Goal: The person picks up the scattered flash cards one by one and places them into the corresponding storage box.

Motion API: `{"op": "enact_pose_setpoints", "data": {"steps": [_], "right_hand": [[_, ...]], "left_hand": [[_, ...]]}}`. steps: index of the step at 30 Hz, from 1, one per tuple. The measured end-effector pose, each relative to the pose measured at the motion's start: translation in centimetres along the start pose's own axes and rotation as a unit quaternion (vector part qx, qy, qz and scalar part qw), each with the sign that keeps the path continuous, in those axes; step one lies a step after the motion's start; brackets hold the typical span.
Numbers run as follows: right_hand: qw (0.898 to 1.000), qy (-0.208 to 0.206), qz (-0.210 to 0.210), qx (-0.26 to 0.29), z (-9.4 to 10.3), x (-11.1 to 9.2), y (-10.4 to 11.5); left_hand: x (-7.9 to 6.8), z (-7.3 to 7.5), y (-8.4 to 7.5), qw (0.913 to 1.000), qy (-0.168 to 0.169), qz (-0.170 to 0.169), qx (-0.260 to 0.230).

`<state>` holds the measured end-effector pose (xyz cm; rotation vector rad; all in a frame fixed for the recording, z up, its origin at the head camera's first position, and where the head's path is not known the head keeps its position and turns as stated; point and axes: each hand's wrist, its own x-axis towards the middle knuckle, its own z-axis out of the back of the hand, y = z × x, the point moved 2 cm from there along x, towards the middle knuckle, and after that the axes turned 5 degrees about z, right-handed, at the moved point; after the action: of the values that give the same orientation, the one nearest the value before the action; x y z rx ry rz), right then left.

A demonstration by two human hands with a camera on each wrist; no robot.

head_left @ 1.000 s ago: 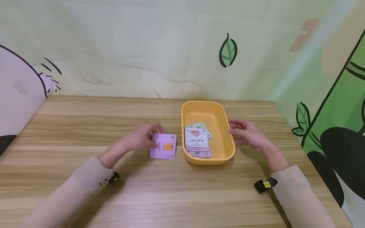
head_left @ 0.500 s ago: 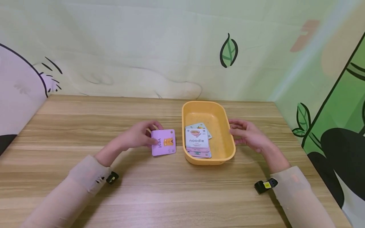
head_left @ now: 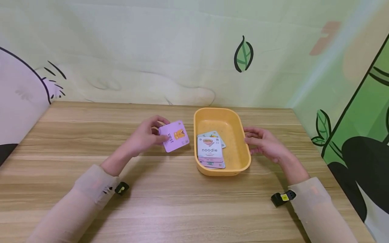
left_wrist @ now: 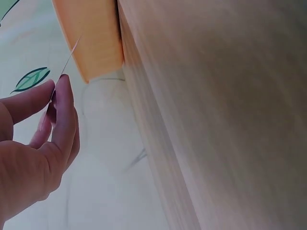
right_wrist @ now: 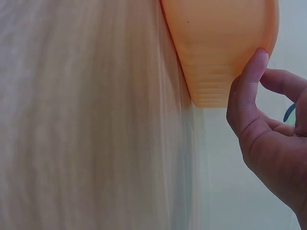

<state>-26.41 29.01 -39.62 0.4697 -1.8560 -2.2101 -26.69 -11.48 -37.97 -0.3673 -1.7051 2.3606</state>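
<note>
A purple card (head_left: 174, 136) printed "vest" is pinched between the thumb and fingers of my left hand (head_left: 145, 135), tilted and raised above the table. In the left wrist view the card (left_wrist: 71, 56) shows nearly edge-on. Just right of it stands a yellow bin (head_left: 235, 145) holding several cards; a white "noodle" card (head_left: 209, 147) lies on top, partly covering pink cards (head_left: 214, 164) and a light blue card (head_left: 214, 134). My right hand (head_left: 265, 143) touches the bin's outer right wall with loosely bent fingers. In the right wrist view the fingertips (right_wrist: 260, 57) meet the bin wall near its rim.
The wooden table (head_left: 170, 209) backs onto a wall covering (head_left: 136, 50) with printed leaves and cartoon shapes. Black wrist cameras sit on both sleeves, one left (head_left: 121, 188) and one right (head_left: 282, 198). The bin's far part shows bare floor.
My left hand has lifted the vest card off the table and moved it away from me, turning it slightly. The right hand and the bin have kept their places.
</note>
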Motion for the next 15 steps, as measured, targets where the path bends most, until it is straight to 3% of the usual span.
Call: {"op": "enact_pose_setpoints", "data": {"steps": [8,15], "right_hand": [[1.0,0.0,-0.001,0.0,0.0,0.0,0.0],[1.0,0.0,0.0,0.0,0.0,0.0,0.1]], "left_hand": [[0.3,-0.1,-0.8,0.9993,-0.025,-0.007,-0.026],[0.4,-1.3,-1.9,0.9979,-0.01,-0.034,-0.055]]}}
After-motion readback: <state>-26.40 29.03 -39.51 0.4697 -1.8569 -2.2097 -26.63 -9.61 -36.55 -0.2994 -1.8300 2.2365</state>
